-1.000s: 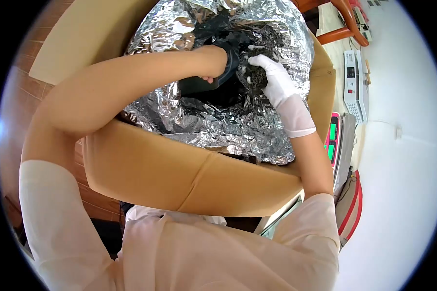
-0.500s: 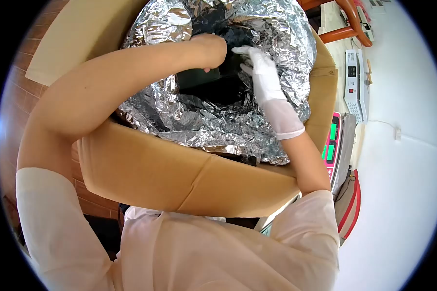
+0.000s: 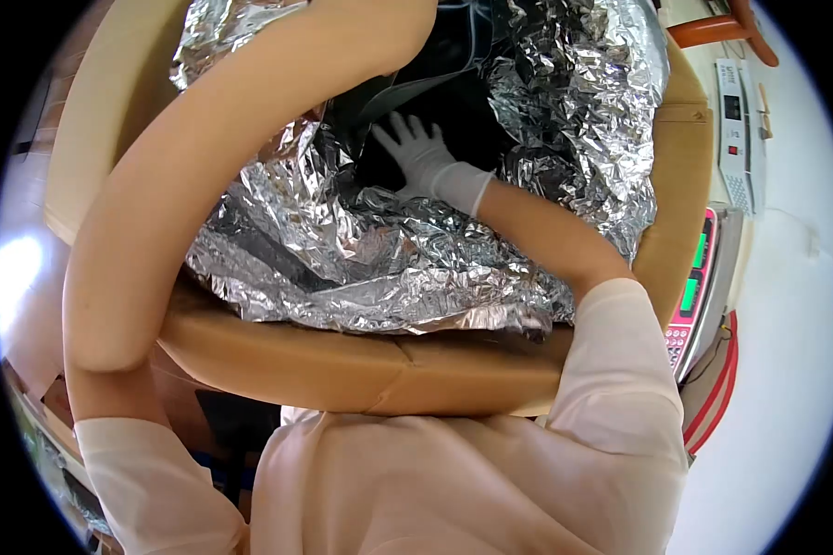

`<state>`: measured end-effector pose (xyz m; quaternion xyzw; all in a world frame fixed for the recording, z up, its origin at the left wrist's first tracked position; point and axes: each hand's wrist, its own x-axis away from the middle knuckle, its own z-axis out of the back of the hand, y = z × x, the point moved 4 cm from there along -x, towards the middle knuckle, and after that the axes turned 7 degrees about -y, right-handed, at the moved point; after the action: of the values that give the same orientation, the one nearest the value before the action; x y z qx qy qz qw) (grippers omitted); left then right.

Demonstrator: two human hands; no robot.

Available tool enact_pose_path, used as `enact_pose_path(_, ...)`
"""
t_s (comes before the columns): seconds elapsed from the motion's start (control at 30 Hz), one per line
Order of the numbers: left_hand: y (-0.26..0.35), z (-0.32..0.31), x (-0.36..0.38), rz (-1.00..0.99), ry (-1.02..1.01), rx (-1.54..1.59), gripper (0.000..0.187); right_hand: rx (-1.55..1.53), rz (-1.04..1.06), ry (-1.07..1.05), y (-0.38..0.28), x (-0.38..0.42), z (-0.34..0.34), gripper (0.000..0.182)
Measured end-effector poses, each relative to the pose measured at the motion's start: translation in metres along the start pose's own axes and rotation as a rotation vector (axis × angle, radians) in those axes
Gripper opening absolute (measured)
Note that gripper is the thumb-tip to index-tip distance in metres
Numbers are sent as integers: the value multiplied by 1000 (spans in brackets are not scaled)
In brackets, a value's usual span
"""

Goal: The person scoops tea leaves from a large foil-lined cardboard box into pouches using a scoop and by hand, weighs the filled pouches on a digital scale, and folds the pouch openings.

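My right hand (image 3: 416,157), in a white glove, reaches into the dark opening of a crumpled silver foil liner (image 3: 583,120). Its fingers are spread, the palm near the black inside, and nothing shows in its grasp. My bare left arm stretches across the liner to the top edge of the view. Of my left hand (image 3: 400,32) only the part near the wrist shows, its fingers hidden or cut off. Close above the glove, a dark, thin-edged sheet (image 3: 416,90) slants over the opening; whether my left hand holds it cannot be seen.
A large cardboard box (image 3: 361,365) surrounds the liner, its near wall against my body. To the right are a pink-framed scale with green displays (image 3: 690,294), a white device with a red switch (image 3: 733,139) and an orange-brown wooden piece (image 3: 713,32).
My right hand has moved left and deeper into the opening, its fingers now spread wide. My left hand has gone up toward the top edge. The view has shifted, and the dark sheet appears raised.
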<state>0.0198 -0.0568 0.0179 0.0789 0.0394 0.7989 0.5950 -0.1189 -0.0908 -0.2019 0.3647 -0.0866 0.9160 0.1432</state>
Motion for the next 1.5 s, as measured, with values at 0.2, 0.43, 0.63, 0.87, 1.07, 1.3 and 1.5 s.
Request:
enact_pose_path(0.2, 5, 6, 6, -74, -13, 26, 13, 120, 24, 28, 40, -42, 0, 125)
enact_pose_path(0.43, 8, 11, 3, -126, 3, 59, 14, -39, 60, 26, 13, -23, -19, 120)
enact_pose_path(0.63, 1, -3, -6, -103, 34, 29, 15, -205, 15, -85, 16, -28, -36, 94)
enact_pose_path(0.87, -6, -28, -9, 55, 2, 35, 15, -1006, -13, -264, 36, 9, -13, 62)
enact_pose_path(1.07, -5, -44, -20, 32, -397, 182, 8, -1403, 44, -43, 47, 73, 52, 37)
enact_pose_path(1.3, -17, -99, -42, 119, -623, 488, 22, -1608, -35, 269, 49, 159, 130, 37)
enact_pose_path(1.5, 31, -42, 2, 62, -539, 517, 26, -1742, 29, 448, 41, 159, 151, 84)
